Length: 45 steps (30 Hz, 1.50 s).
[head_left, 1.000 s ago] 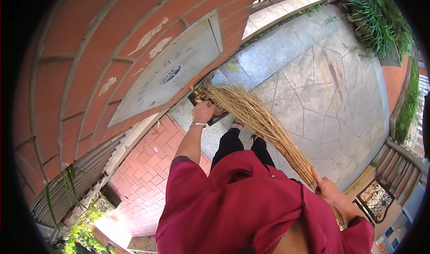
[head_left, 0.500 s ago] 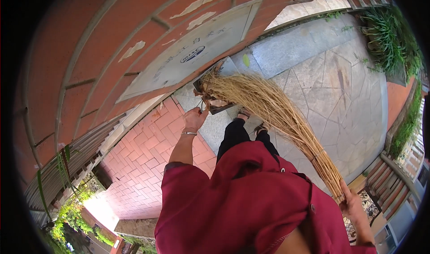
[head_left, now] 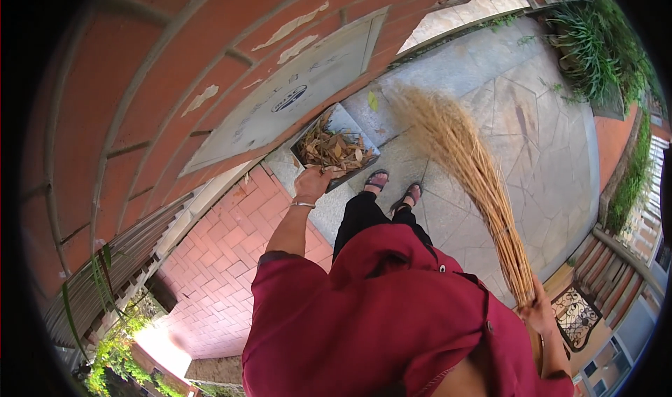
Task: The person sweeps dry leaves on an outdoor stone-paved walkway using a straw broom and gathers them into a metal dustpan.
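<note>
- Left hand (head_left: 313, 185): closed on the near edge of a grey dustpan (head_left: 348, 132), arm stretched forward. The pan is held roughly level, presumably so its load does not spill.
- Load: dry brown leaves (head_left: 334, 149) heaped in the pan, piled toward the hand side.
- Right hand (head_left: 537, 312): clenched around the bound end of a straw broom (head_left: 467, 165). The broom slants up and away from the hand, its fanned bristle head out over the stone paving (head_left: 532, 138); the head is blurred, so contact with the ground cannot be confirmed.
- Position: the dustpan sits ahead of the sandalled feet (head_left: 392, 184), at the edge where the red brick paving (head_left: 224, 257) meets the stone paving, just beside the brick wall (head_left: 140, 75) carrying a grey plaque (head_left: 287, 93).
- Spacing: broom and pan are held well apart, one on each side of the body.
- Surroundings: green plants (head_left: 595, 47) border the far right edge of the paving.
</note>
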### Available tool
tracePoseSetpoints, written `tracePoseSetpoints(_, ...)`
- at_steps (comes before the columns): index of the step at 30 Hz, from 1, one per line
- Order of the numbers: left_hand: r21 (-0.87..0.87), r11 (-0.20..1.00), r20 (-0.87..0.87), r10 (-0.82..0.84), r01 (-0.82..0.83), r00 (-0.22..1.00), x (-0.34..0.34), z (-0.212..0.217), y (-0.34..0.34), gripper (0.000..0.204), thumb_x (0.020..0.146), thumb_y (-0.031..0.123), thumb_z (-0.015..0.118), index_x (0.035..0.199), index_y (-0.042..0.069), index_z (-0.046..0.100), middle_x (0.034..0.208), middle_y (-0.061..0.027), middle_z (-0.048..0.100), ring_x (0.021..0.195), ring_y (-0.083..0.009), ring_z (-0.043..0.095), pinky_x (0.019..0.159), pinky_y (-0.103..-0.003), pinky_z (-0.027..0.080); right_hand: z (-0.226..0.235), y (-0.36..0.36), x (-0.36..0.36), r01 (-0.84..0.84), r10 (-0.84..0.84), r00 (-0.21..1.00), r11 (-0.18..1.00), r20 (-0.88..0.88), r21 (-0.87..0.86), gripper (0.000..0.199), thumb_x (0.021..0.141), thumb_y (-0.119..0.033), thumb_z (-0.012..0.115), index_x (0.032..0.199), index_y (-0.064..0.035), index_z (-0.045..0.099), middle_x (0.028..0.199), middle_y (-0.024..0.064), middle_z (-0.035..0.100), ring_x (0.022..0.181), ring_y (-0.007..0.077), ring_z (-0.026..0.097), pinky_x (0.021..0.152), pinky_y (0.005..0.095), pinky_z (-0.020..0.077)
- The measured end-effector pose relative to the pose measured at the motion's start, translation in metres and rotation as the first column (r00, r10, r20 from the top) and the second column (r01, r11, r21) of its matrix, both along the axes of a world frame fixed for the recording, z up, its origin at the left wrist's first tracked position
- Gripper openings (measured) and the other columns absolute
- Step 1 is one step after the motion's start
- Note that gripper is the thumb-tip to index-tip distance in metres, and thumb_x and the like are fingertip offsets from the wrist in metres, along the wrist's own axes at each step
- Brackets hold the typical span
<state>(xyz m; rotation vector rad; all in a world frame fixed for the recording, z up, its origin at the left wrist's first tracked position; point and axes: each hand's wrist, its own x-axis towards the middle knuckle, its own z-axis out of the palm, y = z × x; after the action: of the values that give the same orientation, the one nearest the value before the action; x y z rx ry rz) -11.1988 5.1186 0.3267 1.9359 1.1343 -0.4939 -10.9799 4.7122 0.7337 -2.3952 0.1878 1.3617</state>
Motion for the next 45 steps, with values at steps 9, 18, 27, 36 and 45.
tracePoseSetpoints(9, -0.077, 0.997, -0.118, -0.008, -0.001, 0.993, 0.026, -0.013, 0.003, 0.042, 0.074, 0.040, 0.047, 0.074, 0.000, 0.060, 0.078, -0.0170, 0.059, 0.076, -0.0298, 0.056, 0.069, -0.038, 0.043, -0.101, 0.003, -0.010, -0.169, 0.159, 0.968, 0.985, -0.193, -0.039, 0.083, 0.065, 0.010, 0.048, 0.133, -0.0234, 0.013, 0.081, 0.0045, 0.049, 0.062, 0.0149, 0.048, 0.049, 0.0270, 0.0433)
tracePoseSetpoints(18, -0.044, 0.998, -0.111, -0.058, 0.054, 0.992, 0.005, -0.001, -0.008, 0.041, 0.074, 0.037, 0.047, 0.088, 0.001, 0.059, 0.093, -0.0172, 0.057, 0.089, -0.0308, 0.053, 0.078, -0.039, 0.041, -0.023, -0.058, -0.095, 0.401, -0.386, 0.908, 0.914, -0.159, 0.070, 0.074, 0.067, 0.009, 0.048, 0.129, -0.0215, 0.020, 0.083, 0.0061, 0.050, 0.061, 0.0183, 0.051, 0.050, 0.0282, 0.0457)
tracePoseSetpoints(27, -0.044, 0.989, -0.084, -0.142, 0.139, 0.986, -0.046, 0.008, -0.044, 0.044, 0.072, 0.038, 0.047, 0.092, 0.001, 0.058, 0.095, -0.0194, 0.056, 0.090, -0.0317, 0.053, 0.078, -0.037, 0.041, -0.084, -0.145, -0.064, 0.394, -0.395, 0.913, 0.919, 0.100, 0.035, 0.071, 0.064, 0.009, 0.046, 0.125, -0.0193, 0.024, 0.070, 0.0068, 0.049, 0.038, 0.0154, 0.045, 0.029, 0.0275, 0.0379)
tracePoseSetpoints(36, 0.088, 0.981, -0.084, -0.163, 0.170, 0.983, -0.070, 0.019, -0.073, 0.038, 0.072, 0.036, 0.047, 0.080, 0.001, 0.058, 0.088, -0.0197, 0.057, 0.086, -0.0308, 0.053, 0.076, -0.038, 0.041, -0.164, -0.145, -0.123, 0.133, -0.144, 0.983, 0.986, -0.116, -0.102, 0.080, 0.066, 0.008, 0.049, 0.129, -0.0218, 0.010, 0.069, 0.0087, 0.048, 0.042, 0.0184, 0.047, 0.033, 0.0320, 0.0405)
tracePoseSetpoints(45, 0.088, 0.976, -0.072, -0.192, 0.198, 0.979, -0.092, 0.009, -0.070, 0.042, 0.073, 0.037, 0.046, 0.085, 0.000, 0.059, 0.092, -0.0209, 0.056, 0.090, -0.0321, 0.052, 0.079, -0.038, 0.040, -0.036, -0.167, -0.226, 0.013, -0.007, 0.998, 0.996, -0.070, 0.086, 0.083, 0.063, 0.013, 0.048, 0.131, -0.0230, 0.017, 0.068, 0.0072, 0.050, 0.042, 0.0161, 0.047, 0.035, 0.0296, 0.0396)
